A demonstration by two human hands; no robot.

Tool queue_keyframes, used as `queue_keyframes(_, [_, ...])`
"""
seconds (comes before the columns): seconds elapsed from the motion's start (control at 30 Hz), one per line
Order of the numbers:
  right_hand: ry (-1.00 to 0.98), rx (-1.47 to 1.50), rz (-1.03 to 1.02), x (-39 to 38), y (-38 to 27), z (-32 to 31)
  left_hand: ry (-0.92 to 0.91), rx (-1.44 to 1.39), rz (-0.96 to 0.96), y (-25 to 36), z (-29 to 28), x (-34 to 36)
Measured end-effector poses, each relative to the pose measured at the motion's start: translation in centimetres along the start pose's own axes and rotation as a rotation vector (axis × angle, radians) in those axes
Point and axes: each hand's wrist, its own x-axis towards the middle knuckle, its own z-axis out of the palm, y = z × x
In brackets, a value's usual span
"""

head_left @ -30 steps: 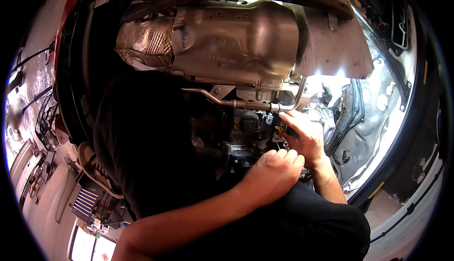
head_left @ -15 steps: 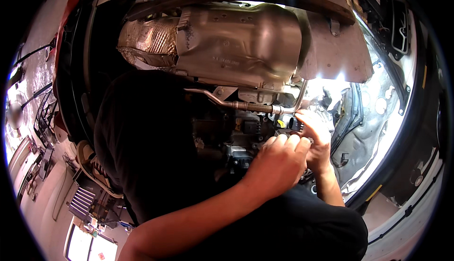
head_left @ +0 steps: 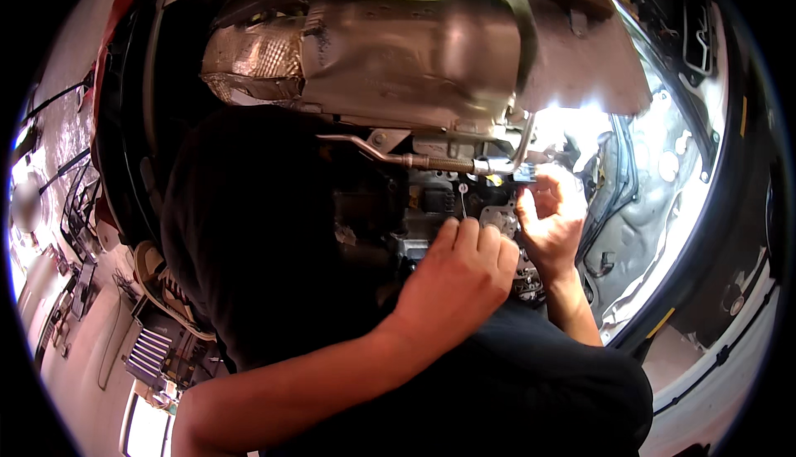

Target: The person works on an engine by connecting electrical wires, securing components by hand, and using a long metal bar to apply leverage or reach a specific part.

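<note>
My left hand point(head_left: 460, 268) is closed, knuckles up, with its fingertips hidden beneath it. A thin pale rod point(head_left: 464, 199) with a small round end sticks out just beyond its knuckles and appears to be held in it. To the right, my right hand point(head_left: 554, 217) has thumb and fingers curved round toward each other. At its fingertips is a small dark ribbed block point(head_left: 524, 174), like an electrical connector, close below a bent metal pipe point(head_left: 452, 164). Engine parts point(head_left: 500, 218) lie between and beneath both hands.
A large metal heat shield point(head_left: 410, 59) spans the far side, with a crinkled foil cover point(head_left: 257, 61) at its left. Black hoses point(head_left: 615, 177) run along the brightly lit body panel point(head_left: 659, 221) on the right. My dark-clothed body covers much of the lower middle.
My left hand has drawn left, away from the right one, and the thin rod now shows. My right hand has moved farther up with the dark block. The whole view has shifted slightly.
</note>
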Motion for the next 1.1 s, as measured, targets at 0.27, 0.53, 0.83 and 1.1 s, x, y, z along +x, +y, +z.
queue_keyframes(0.27, [-0.262,-0.305,-0.268,2.4,0.6,-1.5,0.176,-0.07,-0.016,-2.5,0.7,0.1])
queue_keyframes(0.53, [-0.159,-0.293,-0.291,1.9,1.2,-0.9,0.264,-0.358,-0.072,-2.5,0.9,0.7])
queue_keyframes(0.83, [-0.094,-0.17,-0.409,1.6,3.0,0.1,0.343,-0.345,-0.207,-1.8,1.2,0.5])
queue_keyframes(1.1, [0.029,-0.169,-0.462,1.5,3.8,0.7,0.346,-0.176,0.072,-1.3,2.2,0.3])
